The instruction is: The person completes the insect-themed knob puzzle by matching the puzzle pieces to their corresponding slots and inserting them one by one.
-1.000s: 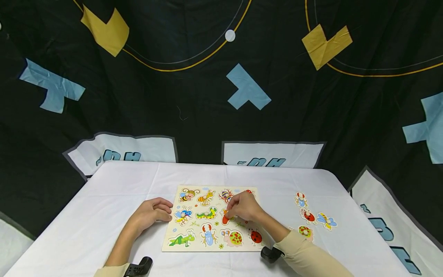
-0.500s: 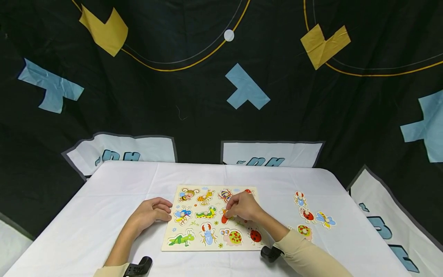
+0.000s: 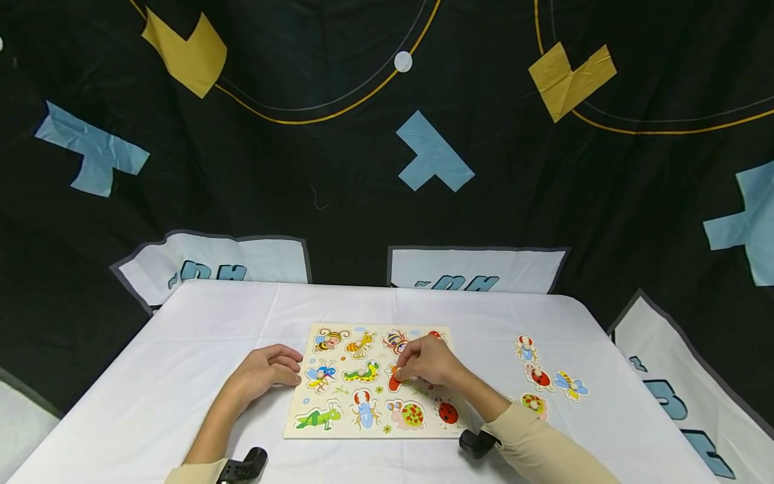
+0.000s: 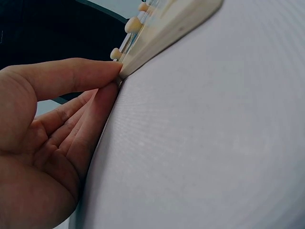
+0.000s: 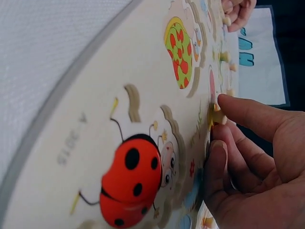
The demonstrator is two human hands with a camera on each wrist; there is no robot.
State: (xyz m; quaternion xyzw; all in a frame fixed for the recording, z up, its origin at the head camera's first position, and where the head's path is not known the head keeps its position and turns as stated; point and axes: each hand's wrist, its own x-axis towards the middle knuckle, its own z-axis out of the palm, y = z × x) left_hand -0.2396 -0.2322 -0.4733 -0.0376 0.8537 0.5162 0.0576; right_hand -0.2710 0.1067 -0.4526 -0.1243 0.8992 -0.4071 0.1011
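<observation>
A wooden insect puzzle board (image 3: 347, 433) lies on the white table. My right hand (image 3: 429, 359) is over its right half, thumb and fingertips pinching the knob (image 5: 219, 117) of a red puzzle piece (image 3: 394, 385) in the middle row. Much of that piece is hidden under the fingers. The left hand (image 3: 266, 370) rests on the cloth, its fingertips touching the board's left edge. Knobbed pieces sit in the upper rows, among them a bee (image 3: 327, 341) and a green caterpillar (image 3: 361, 372). Along the bottom row, the ladybug recess (image 5: 131, 179) and snail recess (image 5: 178, 55) show printed pictures without pieces.
Right of the board lie loose pieces: a stag beetle (image 3: 526, 349), a ladybug (image 3: 538, 377), a blue-winged insect (image 3: 571, 386) and a snail (image 3: 533, 404) beside the right sleeve (image 3: 532, 440). A dark cloth (image 3: 351, 222) hangs behind the table (image 3: 242, 316).
</observation>
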